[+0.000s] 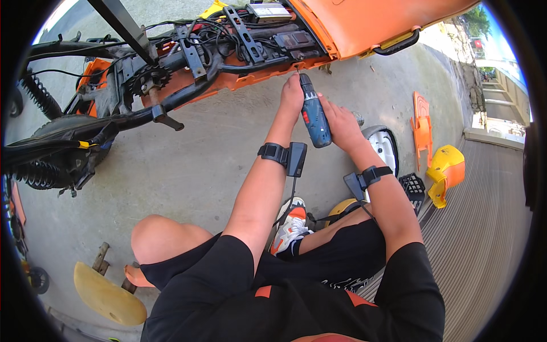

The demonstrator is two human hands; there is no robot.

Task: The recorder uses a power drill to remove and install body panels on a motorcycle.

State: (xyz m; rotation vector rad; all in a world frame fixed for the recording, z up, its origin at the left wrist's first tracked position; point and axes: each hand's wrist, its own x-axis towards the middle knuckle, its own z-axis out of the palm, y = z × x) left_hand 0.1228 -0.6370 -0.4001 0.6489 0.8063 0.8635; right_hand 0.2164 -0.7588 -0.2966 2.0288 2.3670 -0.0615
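Observation:
A blue-and-black cordless drill [315, 113] points away from me, its tip at the lower edge of an orange body panel [245, 81] on a partly stripped scooter. My right hand [342, 122] is closed around the drill from its right side, and the grip under the body is hidden. Close against the left of the chuck, my left hand [292, 94] has its fingers drawn together near the tip. What they hold, if anything, is hidden. Above the panel lie the scooter's black frame [196, 91], metal brackets [244, 35] and loose wiring.
A large orange cover [376, 23] with a black handle [397, 43] adjoins the frame. Right of me lie an orange plastic part [421, 128], a yellow-orange part [446, 174], a black crate [412, 191] and a white shell [382, 145]. A wooden stool [108, 293] lies behind my left leg.

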